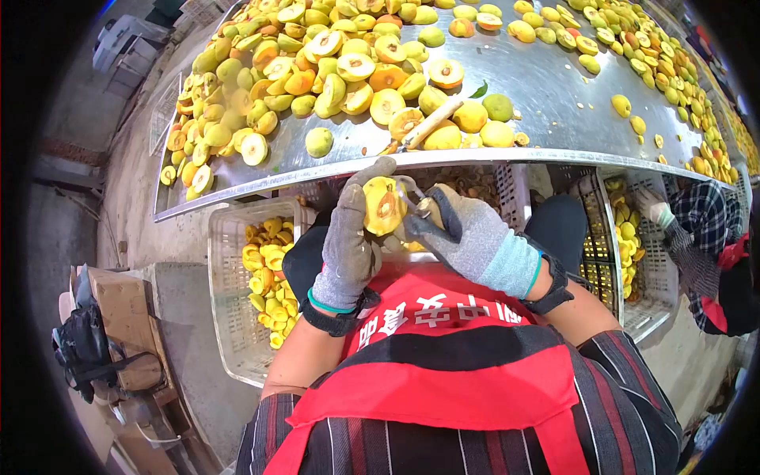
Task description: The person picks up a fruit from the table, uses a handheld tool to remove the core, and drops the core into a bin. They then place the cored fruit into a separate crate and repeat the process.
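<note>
My left hand (347, 241), in a grey glove, is closed around a yellow peach half (383, 207). The cut face points up, with a brown pit area in its middle. In my grey-gloved right hand (475, 237) I grip a pitting tool (427, 207); its curved metal end reaches to the right edge of the fruit. Part of its handle is hidden by my fingers. Both hands are over my lap, just in front of the metal table (317, 168). On that table a light-handled tool (434, 121) lies across some fruit.
Heaps of whole and halved peaches (317, 59) cover parts of the table. A white crate (226, 317) with yellow halves stands at my left, another crate (653, 293) at my right. A co-worker's gloved arm (690, 257) is at far right. Cardboard boxes (119, 309) stand at left.
</note>
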### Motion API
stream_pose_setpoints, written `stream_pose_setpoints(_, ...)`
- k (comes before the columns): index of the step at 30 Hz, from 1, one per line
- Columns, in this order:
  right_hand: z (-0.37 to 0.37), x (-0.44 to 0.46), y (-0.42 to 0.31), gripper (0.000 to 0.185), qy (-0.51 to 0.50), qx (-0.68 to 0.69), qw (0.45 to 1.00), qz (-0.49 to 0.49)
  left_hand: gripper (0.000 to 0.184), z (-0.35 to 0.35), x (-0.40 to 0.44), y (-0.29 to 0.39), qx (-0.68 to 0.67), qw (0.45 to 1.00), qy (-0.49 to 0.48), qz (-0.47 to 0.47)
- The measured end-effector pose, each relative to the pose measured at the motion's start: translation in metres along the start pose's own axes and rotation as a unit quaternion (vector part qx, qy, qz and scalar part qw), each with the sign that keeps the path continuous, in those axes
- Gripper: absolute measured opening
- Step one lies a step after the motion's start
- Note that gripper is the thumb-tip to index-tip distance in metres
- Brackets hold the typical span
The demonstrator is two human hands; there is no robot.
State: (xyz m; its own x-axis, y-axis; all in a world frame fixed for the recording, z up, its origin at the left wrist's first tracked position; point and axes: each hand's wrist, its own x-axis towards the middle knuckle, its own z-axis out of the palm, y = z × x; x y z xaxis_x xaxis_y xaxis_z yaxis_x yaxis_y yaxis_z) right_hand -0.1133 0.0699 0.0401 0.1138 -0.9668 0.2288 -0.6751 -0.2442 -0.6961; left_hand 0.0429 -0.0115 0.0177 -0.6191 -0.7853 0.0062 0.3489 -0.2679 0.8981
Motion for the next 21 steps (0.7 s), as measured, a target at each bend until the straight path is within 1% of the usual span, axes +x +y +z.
stream_pose_setpoints(1,0.001,0.000,-0.002,0.037,0.000,0.000,1.000,0.001,0.053,0.000,0.000,0.000,0.006,1.000,-0.017,0.016)
stream_pose_setpoints(3,0.001,0.002,-0.006,0.031,0.007,0.022,0.998,0.065,0.054,0.001,0.000,0.001,0.017,1.000,-0.014,0.012)
stream_pose_setpoints(4,0.002,0.002,-0.005,0.031,0.007,0.022,0.998,0.065,0.055,0.002,0.000,0.002,0.029,0.999,-0.011,0.010)
stream_pose_setpoints(6,0.006,0.001,-0.003,0.031,0.003,0.054,0.993,0.109,0.056,0.002,-0.001,0.003,0.055,0.998,-0.005,0.016)
stream_pose_setpoints(8,0.007,0.002,-0.004,0.031,0.003,0.047,0.995,0.093,0.056,0.000,-0.001,0.002,0.081,0.997,0.000,0.022)
stream_pose_setpoints(10,0.004,0.003,-0.006,0.030,0.004,0.039,0.996,0.077,0.055,-0.007,0.001,-0.004,0.194,0.976,0.004,0.097)
stream_pose_setpoints(11,0.001,0.004,-0.007,0.028,-0.044,0.032,0.996,0.073,0.055,-0.006,0.000,-0.002,0.193,0.976,0.004,0.097)
stream_pose_setpoints(12,0.000,0.004,-0.008,0.027,-0.093,0.025,0.993,0.069,0.054,-0.004,-0.002,0.000,0.185,0.980,0.015,0.075)
stream_pose_setpoints(13,0.000,0.004,-0.009,0.027,-0.093,0.025,0.993,0.069,0.053,-0.003,-0.003,0.002,0.178,0.982,0.026,0.053)
stream_pose_setpoints(15,0.004,0.004,-0.014,0.026,-0.071,0.098,0.987,0.106,0.051,-0.003,-0.001,0.000,0.170,0.983,0.023,0.063)
stream_pose_setpoints(16,0.004,0.005,-0.017,0.026,-0.071,0.099,0.987,0.107,0.050,-0.003,-0.001,-0.001,0.162,0.984,0.021,0.074)
stream_pose_setpoints(18,0.002,0.007,-0.024,0.023,-0.087,0.249,0.947,0.181,0.049,-0.003,0.000,-0.001,0.143,0.987,0.024,0.063)
stream_pose_setpoints(19,0.006,0.006,-0.018,0.023,-0.088,0.250,0.947,0.182,0.047,-0.002,-0.001,-0.001,0.125,0.990,0.026,0.052)
stream_pose_setpoints(20,0.013,0.004,-0.006,0.024,-0.063,0.154,0.985,0.043,0.047,-0.001,-0.001,0.001,0.125,0.990,0.027,0.052)
stream_pose_setpoints(21,0.019,0.002,0.002,0.024,-0.037,0.054,0.993,-0.097,0.045,0.002,-0.002,0.003,0.111,0.992,0.038,0.036)
